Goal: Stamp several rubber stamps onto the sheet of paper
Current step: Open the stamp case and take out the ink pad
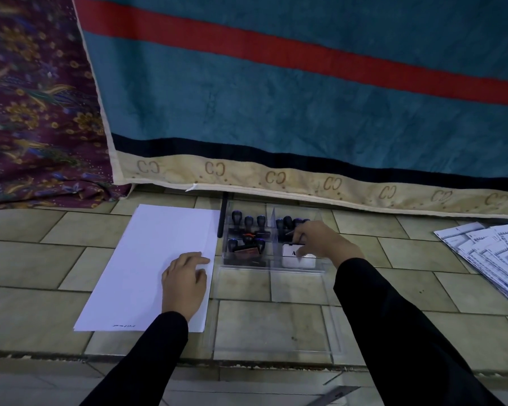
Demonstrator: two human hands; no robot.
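Fabric fills the upper two thirds of the frame: a teal blanket (276,98) crossed by a red stripe, with a patterned purple cloth (35,106) at upper left. Below it a tiled floor (276,326) is seen. A white sheet of paper (147,259) lies at lower centre-left, blank apart from one small dark mark near its bottom edge. It is light and limp, likely to slide on tile, so it is pinned flat by the left hand (185,282), fingers spread and open. Just right of the paper a clear plastic organiser (276,317) is placed, its far compartments holding black-handled rubber stamps (248,230). These look rigid and light, best taken by the upright knob handle. The right hand (317,241) is reached into the right compartment, fingers curled over a stamp there; whether it is actually gripped cannot be told. A white box (298,256) sits beneath that hand. Printed sheets (487,253) are fanned at the right edge.
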